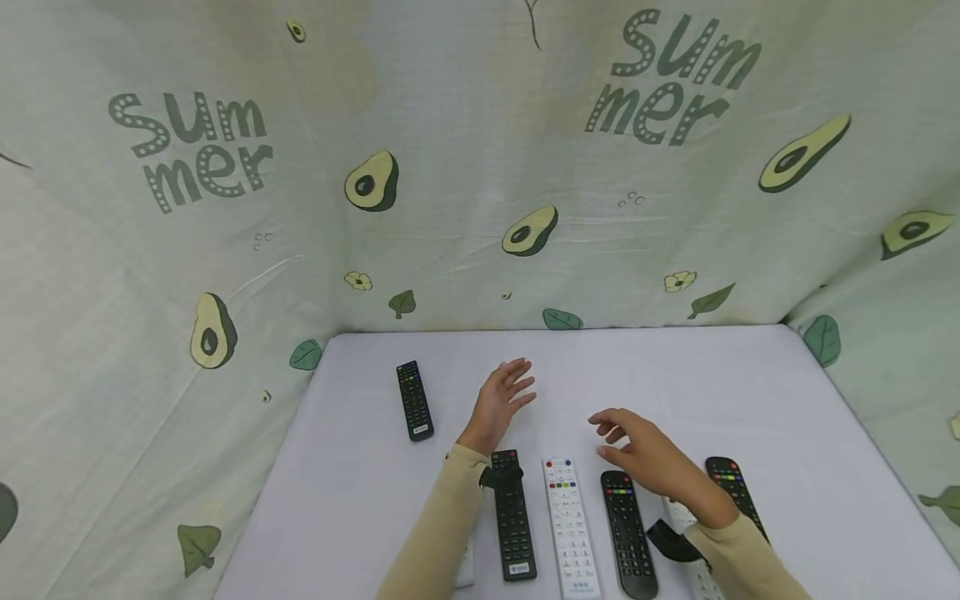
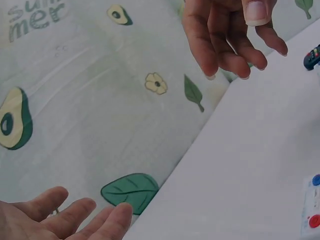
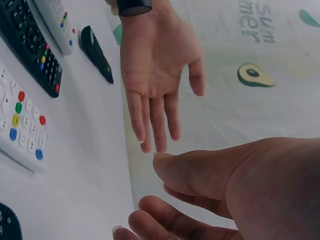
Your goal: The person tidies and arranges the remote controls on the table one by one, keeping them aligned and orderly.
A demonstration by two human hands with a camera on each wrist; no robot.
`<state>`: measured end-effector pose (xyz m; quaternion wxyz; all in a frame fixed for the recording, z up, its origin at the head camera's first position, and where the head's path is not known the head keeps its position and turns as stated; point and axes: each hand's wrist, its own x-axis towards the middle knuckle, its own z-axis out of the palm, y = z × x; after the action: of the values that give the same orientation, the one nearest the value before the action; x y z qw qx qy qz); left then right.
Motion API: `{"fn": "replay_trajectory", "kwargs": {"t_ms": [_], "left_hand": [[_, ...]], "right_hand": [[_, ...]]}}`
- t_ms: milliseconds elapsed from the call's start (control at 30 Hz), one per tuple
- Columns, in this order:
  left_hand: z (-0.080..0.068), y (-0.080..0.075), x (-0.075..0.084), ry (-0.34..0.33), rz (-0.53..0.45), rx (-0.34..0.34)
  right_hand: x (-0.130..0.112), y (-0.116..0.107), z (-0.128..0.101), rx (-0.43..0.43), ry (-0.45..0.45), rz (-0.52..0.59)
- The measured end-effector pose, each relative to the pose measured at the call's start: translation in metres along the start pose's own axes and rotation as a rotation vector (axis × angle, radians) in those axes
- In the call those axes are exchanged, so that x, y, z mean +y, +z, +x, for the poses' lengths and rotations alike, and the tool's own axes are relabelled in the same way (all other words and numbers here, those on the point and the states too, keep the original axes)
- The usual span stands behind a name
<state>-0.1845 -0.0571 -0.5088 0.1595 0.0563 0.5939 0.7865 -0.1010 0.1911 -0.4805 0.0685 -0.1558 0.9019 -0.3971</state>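
Left hand: the left hand hovers above the white table, near its middle, palm turned toward the right, fingers straight and spread, holding nothing. The right wrist view shows the same hand with the open palm facing the camera.
Right hand: the right hand hovers to the right of the left hand and nearer to the person, palm down, fingers loosely bent, holding nothing. In the left wrist view its fingertips hang relaxed above the table surface, touching nothing.
Near row of remotes: a black remote lies just below the left wrist; a white remote lies just to its right; a second black remote with coloured buttons lies below the right hand; a third black remote lies to the right of the right wrist. All lie lengthwise, pointing far and near.
Partly hidden remote: another white remote lies under the right forearm; most of it is covered.
Far remote: a black remote on its own lies to the left of the left hand, well apart from the near row.
Backdrop: a pale green cloth printed with avocados and the word "Summer" hangs behind and beside the table.
Sleeves: both forearms wear beige sleeves.
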Motion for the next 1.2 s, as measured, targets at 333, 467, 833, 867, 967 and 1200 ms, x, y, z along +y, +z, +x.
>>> {"fn": "replay_trajectory", "kwargs": {"t_ms": [333, 467, 833, 867, 967, 1200], "left_hand": [[-0.009, -0.043, 0.012, 0.031, -0.047, 0.062], [-0.014, -0.057, 0.018, 0.050, -0.045, 0.091], [-0.023, -0.098, 0.031, 0.097, -0.064, 0.173], [-0.024, -0.101, 0.033, 0.097, -0.066, 0.183], [-0.027, -0.111, 0.036, 0.091, -0.047, 0.210], [-0.029, -0.137, 0.040, 0.089, 0.028, 0.275]], "right_hand": [[-0.023, 0.026, 0.035, -0.029, -0.044, 0.057], [-0.031, 0.038, 0.049, -0.044, -0.082, 0.076], [-0.050, 0.071, 0.085, -0.084, -0.143, 0.143], [-0.052, 0.075, 0.089, -0.086, -0.136, 0.151], [-0.053, 0.086, 0.097, -0.092, -0.127, 0.169], [-0.058, 0.108, 0.112, -0.104, -0.087, 0.210]]}}
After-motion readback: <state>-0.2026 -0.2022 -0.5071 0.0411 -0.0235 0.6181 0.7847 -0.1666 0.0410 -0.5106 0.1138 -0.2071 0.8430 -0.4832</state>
